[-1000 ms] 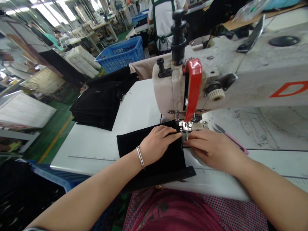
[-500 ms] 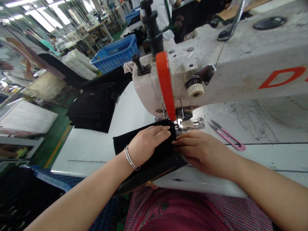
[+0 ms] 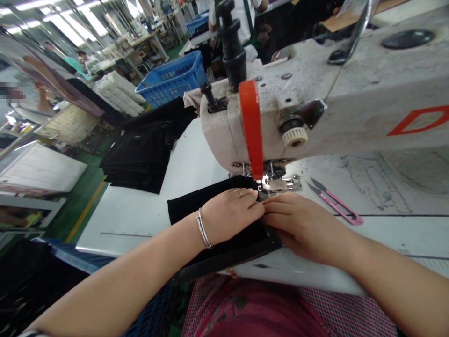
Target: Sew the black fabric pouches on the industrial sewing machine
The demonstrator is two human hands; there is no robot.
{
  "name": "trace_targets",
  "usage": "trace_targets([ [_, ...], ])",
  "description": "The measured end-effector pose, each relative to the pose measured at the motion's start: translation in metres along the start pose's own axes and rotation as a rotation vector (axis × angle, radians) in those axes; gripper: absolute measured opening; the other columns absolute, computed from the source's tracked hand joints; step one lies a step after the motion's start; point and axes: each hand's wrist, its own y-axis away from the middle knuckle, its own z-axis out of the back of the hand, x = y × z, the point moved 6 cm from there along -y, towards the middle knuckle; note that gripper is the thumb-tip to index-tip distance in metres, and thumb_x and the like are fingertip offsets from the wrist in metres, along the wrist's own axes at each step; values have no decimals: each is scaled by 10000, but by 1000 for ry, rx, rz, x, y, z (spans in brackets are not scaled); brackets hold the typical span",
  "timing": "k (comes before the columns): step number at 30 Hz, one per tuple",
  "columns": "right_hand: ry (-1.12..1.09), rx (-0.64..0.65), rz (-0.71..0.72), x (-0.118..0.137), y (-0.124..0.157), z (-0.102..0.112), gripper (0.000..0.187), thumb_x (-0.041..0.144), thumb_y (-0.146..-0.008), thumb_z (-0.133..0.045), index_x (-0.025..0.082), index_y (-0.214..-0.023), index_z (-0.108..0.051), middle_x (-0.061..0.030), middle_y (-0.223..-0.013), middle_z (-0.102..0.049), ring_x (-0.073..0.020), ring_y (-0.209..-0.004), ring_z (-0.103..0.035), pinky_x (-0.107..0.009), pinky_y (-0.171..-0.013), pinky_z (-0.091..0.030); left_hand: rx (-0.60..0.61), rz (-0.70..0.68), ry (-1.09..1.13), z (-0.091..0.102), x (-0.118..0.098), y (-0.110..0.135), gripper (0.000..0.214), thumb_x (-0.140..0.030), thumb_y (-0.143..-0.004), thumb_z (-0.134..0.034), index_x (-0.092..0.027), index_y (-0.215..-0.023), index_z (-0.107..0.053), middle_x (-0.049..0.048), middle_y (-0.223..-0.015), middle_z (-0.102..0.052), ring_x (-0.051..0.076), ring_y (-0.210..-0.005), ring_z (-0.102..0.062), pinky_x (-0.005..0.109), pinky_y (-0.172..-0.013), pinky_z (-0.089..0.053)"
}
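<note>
Two bare hands work at a sewing machine (image 3: 308, 103) on a white counter (image 3: 140, 224). Just before its presser foot (image 3: 277, 185), a black fabric piece (image 3: 182, 210) lies under the left hand (image 3: 229, 215) and right hand (image 3: 301, 229), fingers (image 3: 245, 197) together, pressing flat. Pink thread snips (image 3: 333, 201) lie right of the foot.

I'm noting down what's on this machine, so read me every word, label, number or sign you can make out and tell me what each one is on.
"D": a slanted red outline, cut off by the picture's right edge and possibly just a shape, on the arm of the sewing machine at.
Unreadable: a ruled line with small tick marks on the white table shows no legible numbers.
No other text can be read.
</note>
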Motion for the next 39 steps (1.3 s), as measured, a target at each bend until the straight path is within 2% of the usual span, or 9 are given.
trace_targets([
  [5, -69, 28, -46, 0, 4, 5, 245, 69, -814, -497, 172, -968, -656, -75, -1013, -640, -232, -1004, -554, -402, -878, -426, -10, 140, 89, 4, -15, 15, 357, -186, -990, -380, -54, -1310, -465, 186, -1365, -500, 260, -1297, -472, 412, -1072, -458],
  [10, -205, 221, -85, 3, 10, 0, 167, 87, -823, -526, 193, -747, -631, 4, -764, -620, -158, -780, -542, -313, -735, -373, -37, 343, 384, 12, -52, 41, 445, -355, -997, -411, -70, -1333, -478, 137, -1423, -467, 222, -1361, -398, 383, -1126, -410],
  [16, -248, 341, -24, 5, 15, 0, 233, 82, -805, -527, 169, -590, -553, 24, -640, -571, -128, -693, -512, -307, -737, -354, -210, 521, 510, -2, -66, 54, 437, -272, -948, -532, -134, -1358, -472, 96, -1451, -439, 206, -1368, -388, 413, -1165, -359],
  [19, -230, 329, -5, 5, 16, 0, 252, 82, -811, -523, 176, -579, -553, 24, -618, -558, -133, -672, -511, -313, -726, -364, -275, 471, 473, -8, -69, 50, 419, -243, -939, -541, -119, -1337, -495, 114, -1404, -487, 226, -1349, -409, 435, -1155, -379],
  [23, -217, 279, -16, 6, 16, 4, 254, 66, -802, -532, 199, -594, -591, 24, -621, -576, -149, -685, -542, -328, -735, -397, -251, 402, 403, -11, -70, 46, 413, -219, -947, -513, -106, -1343, -487, 119, -1374, -510, 236, -1336, -415, 447, -1144, -398],
  [27, -216, 167, -96, -1, 15, 14, 203, 67, -778, -546, 224, -754, -673, 21, -749, -642, -157, -764, -576, -325, -751, -436, -259, 376, 377, -11, -69, 46, 400, -206, -945, -516, -96, -1329, -496, 114, -1367, -513, 224, -1336, -408, 428, -1148, -397],
  [31, -51, 26, -113, -12, 15, 21, 245, 90, -805, -528, 233, -901, -701, -21, -927, -645, -189, -900, -573, -351, -802, -454, -329, 396, 424, -13, -68, 48, 370, -196, -926, -554, -119, -1287, -531, 106, -1343, -531, 212, -1318, -429, 412, -1145, -400],
  [35, 0, 55, -58, -15, 15, 14, 316, 111, -840, -531, 269, -1053, -703, -36, -976, -625, -207, -914, -561, -364, -796, -456, -442, 478, 471, -13, -66, 54, 343, -179, -889, -600, -121, -1225, -561, 114, -1347, -524, 219, -1294, -454, 400, -1115, -429],
  [39, 9, 99, -37, -13, 14, 7, 306, 120, -837, -576, 313, -1030, -715, -20, -860, -617, -202, -831, -560, -353, -744, -419, -474, 536, 487, -11, -66, 55, 403, -168, -870, -615, -135, -1264, -536, 115, -1362, -512, 235, -1294, -455, 426, -1101, -440],
])
